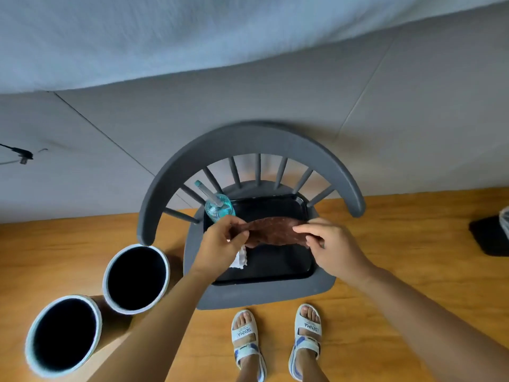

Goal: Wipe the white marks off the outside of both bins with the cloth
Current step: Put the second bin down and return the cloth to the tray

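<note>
Brown cloth (272, 232) hangs stretched between both hands over a black tray (278, 267) on a grey chair (248, 139). Left hand (220, 244) has its grip pinched on the cloth's left end; right hand (330, 244) pinches the right end. Two bins (136, 278) (63, 336) stand on the wooden floor (399, 244) left of the chair, apart from the cloth. A spray bottle (219, 209) stands at the tray's far left corner.

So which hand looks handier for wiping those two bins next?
Probably the left hand. Both hands pinch the brown cloth over the black tray, but the two bins stand on the floor on the left. The right hand would have to cross over.
</note>
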